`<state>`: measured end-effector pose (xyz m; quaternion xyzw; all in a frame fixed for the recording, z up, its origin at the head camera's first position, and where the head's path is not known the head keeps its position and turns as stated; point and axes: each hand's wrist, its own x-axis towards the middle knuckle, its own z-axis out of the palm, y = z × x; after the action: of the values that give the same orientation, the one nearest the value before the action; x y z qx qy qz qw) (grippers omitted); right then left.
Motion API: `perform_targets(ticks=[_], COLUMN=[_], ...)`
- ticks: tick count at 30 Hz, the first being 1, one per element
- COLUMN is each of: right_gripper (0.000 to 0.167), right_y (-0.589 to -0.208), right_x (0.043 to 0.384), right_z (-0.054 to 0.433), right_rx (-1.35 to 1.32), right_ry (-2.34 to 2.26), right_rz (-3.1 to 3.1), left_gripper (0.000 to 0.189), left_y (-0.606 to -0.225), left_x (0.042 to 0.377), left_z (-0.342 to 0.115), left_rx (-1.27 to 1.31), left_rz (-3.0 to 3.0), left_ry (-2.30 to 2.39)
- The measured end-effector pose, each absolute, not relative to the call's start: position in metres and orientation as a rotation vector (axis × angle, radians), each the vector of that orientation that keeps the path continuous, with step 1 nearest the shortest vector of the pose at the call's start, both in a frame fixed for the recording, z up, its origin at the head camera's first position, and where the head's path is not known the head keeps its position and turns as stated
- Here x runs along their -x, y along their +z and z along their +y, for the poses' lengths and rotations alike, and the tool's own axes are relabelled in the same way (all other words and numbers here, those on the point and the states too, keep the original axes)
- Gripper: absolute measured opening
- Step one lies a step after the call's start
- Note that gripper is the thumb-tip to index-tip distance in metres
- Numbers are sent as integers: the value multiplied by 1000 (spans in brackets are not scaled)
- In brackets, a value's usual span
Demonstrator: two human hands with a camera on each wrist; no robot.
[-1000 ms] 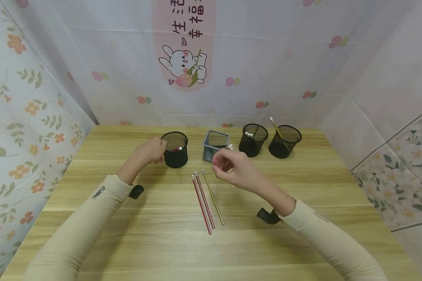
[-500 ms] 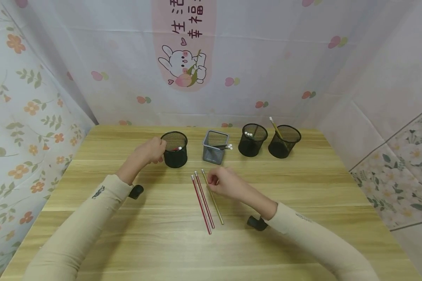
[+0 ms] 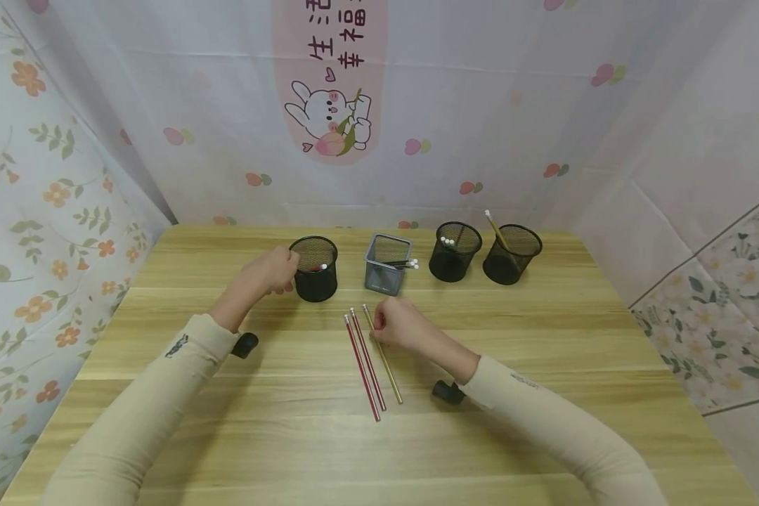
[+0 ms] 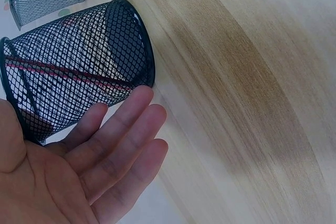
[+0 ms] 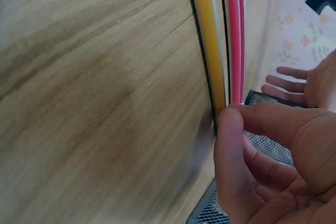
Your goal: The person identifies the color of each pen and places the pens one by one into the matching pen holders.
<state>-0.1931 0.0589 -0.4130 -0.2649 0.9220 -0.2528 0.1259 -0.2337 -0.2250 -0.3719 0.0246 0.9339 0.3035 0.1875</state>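
At the table's left, my left hand (image 3: 270,271) holds the near-left side of the round black mesh pen holder (image 3: 316,284), thumb at its rim. In the left wrist view, the other fingers (image 4: 128,145) stretch along the mesh, and a red pencil (image 4: 68,72) shows inside. My right hand (image 3: 405,325) pinches the gold-yellow pencil (image 3: 388,371) between thumb and index finger near its eraser end; it lies on the table. Two red pencils (image 3: 362,369) lie just left of it, side by side.
A square grey mesh holder (image 3: 384,277) contains dark pencils with white erasers. Two round black mesh holders stand to the right: one (image 3: 450,267) with white-tipped pencils, the farthest right (image 3: 504,270) with a yellow pencil (image 3: 497,230). Patterned cloths (image 3: 481,105) surround the wooden table (image 3: 259,436).
My right hand has come down and toward me from in front of the square holder to the gold-yellow pencil, and now pinches it. The left hand has stayed at its pen holder.
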Motion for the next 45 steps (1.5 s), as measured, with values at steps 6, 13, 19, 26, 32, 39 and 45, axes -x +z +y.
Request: perform_targets(ticks=[6,13,19,26,32,39,45], right_gripper=[31,33,29,28,30,16,15], right_y=[-414,-413,-412,-413,-413,-409,-400], right_x=[195,195,196,196,195,193,190], right_z=[57,55,55,59,66,77,88], right_rx=[752,772,744,751,763,783,829], right_ry=[-726,-661,-626,-569,-578,-664,-710], right_rz=[2668,2705,2699,2713,2692,2632,2610], left_gripper=[53,54,54,55,54,55,54], left_y=[-369,-368,-367,-369,-368,-368,-368], left_x=[233,233,231,232,231,229,229], left_z=[-224,-224,-223,-223,-224,-223,-224], left_rx=[-60,-65,-73,-94,-101,-95,-107], left_rz=[2628,2647,2649,2660,2655,2658,2649], left_ry=[841,821,823,823,827,822,837])
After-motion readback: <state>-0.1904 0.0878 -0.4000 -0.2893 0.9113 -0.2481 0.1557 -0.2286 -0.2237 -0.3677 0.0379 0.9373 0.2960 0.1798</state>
